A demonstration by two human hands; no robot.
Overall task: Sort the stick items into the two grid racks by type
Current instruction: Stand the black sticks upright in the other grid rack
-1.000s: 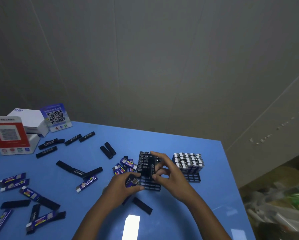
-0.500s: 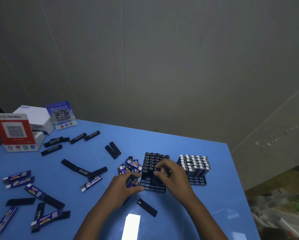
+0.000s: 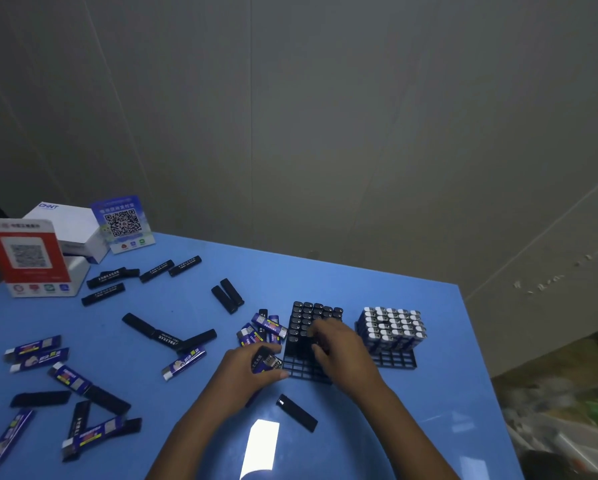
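Observation:
Two black grid racks stand on the blue table. The left rack (image 3: 302,370) holds several upright black sticks (image 3: 308,313) in its far rows. The right rack (image 3: 399,360) holds several blue sticks with silver caps (image 3: 391,323). My right hand (image 3: 342,351) lies over the left rack with its fingers curled on a black stick there. My left hand (image 3: 245,368) grips a few sticks (image 3: 266,362), blue and black, just left of that rack. Loose black sticks (image 3: 295,412) and blue sticks (image 3: 183,363) lie scattered over the table's left half.
A small heap of blue sticks (image 3: 261,329) lies against the left rack. At the far left stand a red QR sign (image 3: 25,258), a white box (image 3: 70,230) and a blue QR sign (image 3: 122,223). The table's right edge (image 3: 481,358) drops off near the racks.
My right hand has come down from the top of the black sticks onto the left rack's nearer rows. My left hand has kept its sticks beside the rack.

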